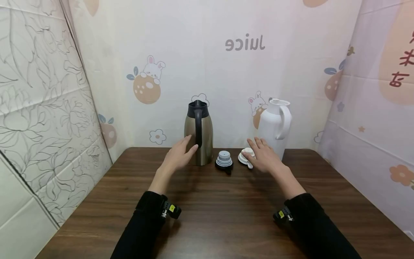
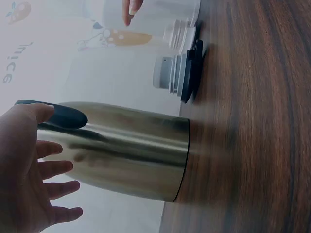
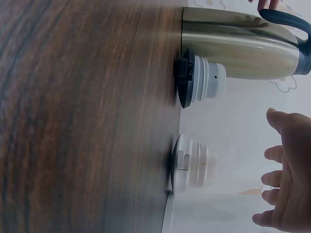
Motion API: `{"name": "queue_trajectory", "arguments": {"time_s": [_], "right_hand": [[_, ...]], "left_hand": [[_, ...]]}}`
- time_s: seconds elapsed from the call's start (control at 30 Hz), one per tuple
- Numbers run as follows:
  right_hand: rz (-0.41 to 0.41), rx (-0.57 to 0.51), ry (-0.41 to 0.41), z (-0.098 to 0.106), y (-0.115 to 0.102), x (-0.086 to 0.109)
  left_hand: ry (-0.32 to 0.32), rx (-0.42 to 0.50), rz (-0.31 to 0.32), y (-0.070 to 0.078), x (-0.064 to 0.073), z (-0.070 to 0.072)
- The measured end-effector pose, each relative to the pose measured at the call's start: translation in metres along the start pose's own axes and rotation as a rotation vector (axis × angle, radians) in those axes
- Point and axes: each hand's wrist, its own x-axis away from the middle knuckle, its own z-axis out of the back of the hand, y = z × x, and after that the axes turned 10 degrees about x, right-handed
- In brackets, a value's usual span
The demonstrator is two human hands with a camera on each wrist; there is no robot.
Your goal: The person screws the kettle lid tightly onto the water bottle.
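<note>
A gold-brown metal vacuum jug (image 1: 207, 131) with a black collar and black handle (image 1: 198, 126) stands upright at the back of the table, its mouth uncapped. My left hand (image 1: 176, 155) reaches beside it, fingers spread and thumb tip overlapping the handle's lower end in both the head and left wrist views. A white vacuum jug (image 1: 271, 124), also uncapped, stands further right. Before it my right hand (image 1: 266, 157) is held out with straight fingers and nothing in its grasp. Close to that thumb lies a white stopper lid (image 1: 247, 151), upside down. Between the jugs lies a black lid with grey stopper (image 1: 224, 159), also inverted.
The dark wood table (image 1: 223, 216) carries both jugs and both lids near its back edge. Behind it hangs a printed curtain (image 1: 181, 46), with more cloth along the left and right sides. Black sleeves with wrist cameras cover both forearms.
</note>
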Motion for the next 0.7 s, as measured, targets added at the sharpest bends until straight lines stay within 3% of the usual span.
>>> {"name": "queue_trajectory", "arguments": {"time_s": [0.13,0.43,0.7], "right_hand": [[0.000,0.001,-0.001,0.001,0.000,0.000],[-0.011,-0.005,-0.014,0.003,-0.001,0.000],[-0.005,-0.013,-0.020,-0.001,-0.003,0.000]], "left_hand": [[0.029,0.046,-0.012,0.003,-0.005,-0.003],[0.125,0.277,-0.089,0.010,-0.016,-0.005],[0.138,0.409,-0.068,0.019,-0.021,-0.009]]}}
